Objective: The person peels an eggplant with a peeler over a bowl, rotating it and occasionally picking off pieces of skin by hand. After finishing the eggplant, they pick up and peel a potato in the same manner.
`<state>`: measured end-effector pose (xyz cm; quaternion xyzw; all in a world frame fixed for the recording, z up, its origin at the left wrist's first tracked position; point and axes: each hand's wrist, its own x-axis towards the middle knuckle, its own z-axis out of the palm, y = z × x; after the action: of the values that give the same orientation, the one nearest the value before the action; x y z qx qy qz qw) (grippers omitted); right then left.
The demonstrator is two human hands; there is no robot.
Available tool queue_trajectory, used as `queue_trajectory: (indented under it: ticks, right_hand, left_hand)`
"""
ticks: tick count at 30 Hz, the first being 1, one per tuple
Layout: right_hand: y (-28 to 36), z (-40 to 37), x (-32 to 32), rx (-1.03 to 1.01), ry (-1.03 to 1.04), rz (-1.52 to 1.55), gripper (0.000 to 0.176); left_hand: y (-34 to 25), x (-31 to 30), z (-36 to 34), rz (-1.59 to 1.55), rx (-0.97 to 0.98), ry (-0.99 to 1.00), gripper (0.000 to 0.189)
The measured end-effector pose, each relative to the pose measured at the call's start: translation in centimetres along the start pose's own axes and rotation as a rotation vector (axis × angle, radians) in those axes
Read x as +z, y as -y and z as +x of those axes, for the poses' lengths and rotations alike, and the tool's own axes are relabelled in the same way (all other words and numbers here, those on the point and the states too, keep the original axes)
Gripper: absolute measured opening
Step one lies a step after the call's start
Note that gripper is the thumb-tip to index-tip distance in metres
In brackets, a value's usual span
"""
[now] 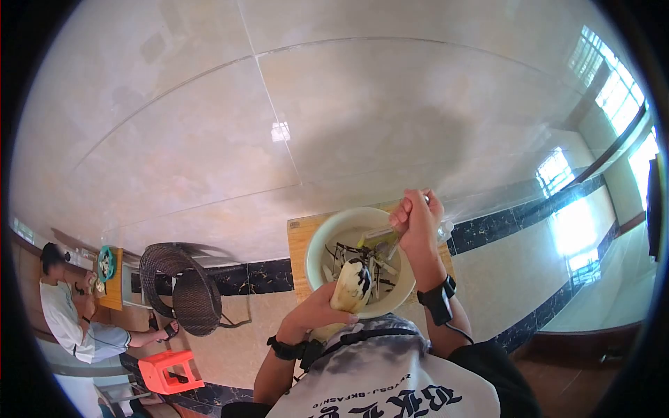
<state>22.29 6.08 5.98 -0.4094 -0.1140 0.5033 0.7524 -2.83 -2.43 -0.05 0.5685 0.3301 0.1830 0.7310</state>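
My left hand [316, 309] is wrapped round a partly peeled eggplant [350, 289], pale with dark patches of skin at its upper end. It is tilted over the near rim of a white basin [318, 240]. Above the basin's right side, my right hand [418, 217] is closed on a slim metal tool [393, 251], its lower end pointing down towards the eggplant. The fingers hide most of its handle. Dark and pale strips of peel [339, 249] lie scattered inside the basin.
The basin stands on a small wooden table [300, 240] against a tiled wall. To the left are a dark wicker chair [196, 303] and a red plastic stool [169, 371]. Farther left, another person [66, 306] sits at a table with a green basin [106, 263].
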Motion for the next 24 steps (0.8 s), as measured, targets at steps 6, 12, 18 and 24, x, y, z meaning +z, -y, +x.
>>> queue_trajectory:
  ticks: [6, 12, 18, 24]
  right_hand:
    - [0.6, -1.3, -0.6, 0.082, 0.042, 0.024, 0.023]
    - [-0.5, -6.0, 0.7, 0.155, 0.161, -0.018, 0.022]
    - [-0.9, -8.0, 1.7, -0.157, 0.177, -0.215, 0.019]
    - [-1.1, -7.7, 2.2, -0.154, 0.180, -0.169, 0.019]
  left_hand:
    - [-0.8, -0.2, 0.9, 0.000, -0.084, -0.179, 0.066]
    - [-1.2, 0.0, 1.5, -0.119, -0.064, -0.157, 0.061]
    - [-2.0, 0.5, 1.2, -0.062, -0.052, -0.131, 0.058]
    - [-1.8, -0.2, 1.0, -0.057, -0.075, -0.162, 0.059]
